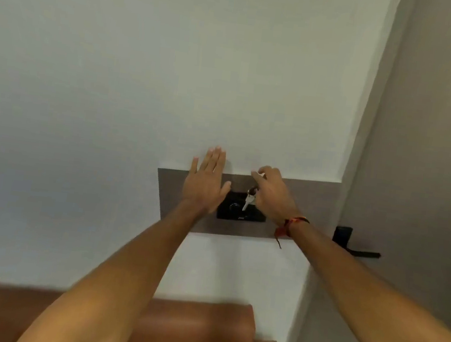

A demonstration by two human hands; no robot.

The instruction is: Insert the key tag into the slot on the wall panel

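A black wall panel (252, 217) with a round knob sits on a grey-brown strip (316, 210) of the white wall. My right hand (271, 195) is at the panel's top right, fingers pinched on the key tag, which is mostly hidden in the grip. A silver key (247, 202) dangles from it over the panel's face. My left hand (205, 185) lies flat against the wall with fingers spread, covering the panel's left edge and holding nothing. The slot itself is hidden behind my hands.
A black door handle (351, 246) sticks out on the grey surface to the right. A brown padded headboard or seat back (199, 329) runs along the bottom. A red thread band (288, 225) circles my right wrist.
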